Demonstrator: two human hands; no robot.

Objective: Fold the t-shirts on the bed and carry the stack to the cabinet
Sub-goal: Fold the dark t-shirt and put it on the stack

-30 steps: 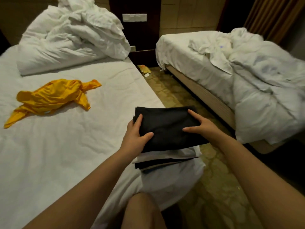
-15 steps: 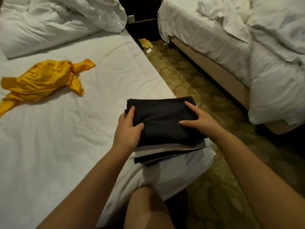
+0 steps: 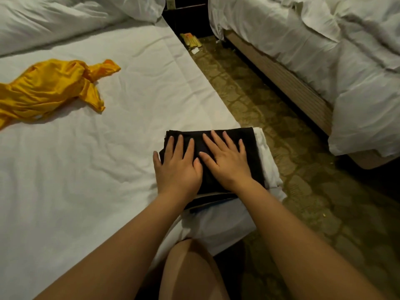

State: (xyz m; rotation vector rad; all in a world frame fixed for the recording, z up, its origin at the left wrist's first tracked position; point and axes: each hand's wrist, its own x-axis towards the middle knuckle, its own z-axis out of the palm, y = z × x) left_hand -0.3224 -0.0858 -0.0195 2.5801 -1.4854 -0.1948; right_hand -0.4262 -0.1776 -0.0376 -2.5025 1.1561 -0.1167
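A stack of folded t-shirts [image 3: 251, 152], with a black one on top and lighter layers showing beneath, lies at the right corner of the near bed [image 3: 86, 169]. My left hand [image 3: 176, 167] presses flat on the left half of the black shirt, fingers straight. Beside it, my right hand [image 3: 227, 161] lies flat on the shirt's middle, fingers spread. A crumpled yellow t-shirt [image 3: 47, 89] lies unfolded on the sheet at the far left, apart from the stack.
A heaped white duvet [image 3: 75, 16] covers the head of the near bed. A second bed [image 3: 324, 50] with rumpled white bedding stands to the right across a patterned carpet aisle [image 3: 270, 126]. Small yellow litter [image 3: 190, 40] lies on the floor near a dark nightstand [image 3: 186, 16]. My knee [image 3: 190, 271] is at the bottom.
Both hands have let go of the stack's sides and now lie flat on top of the black shirt. The view has tilted further down.
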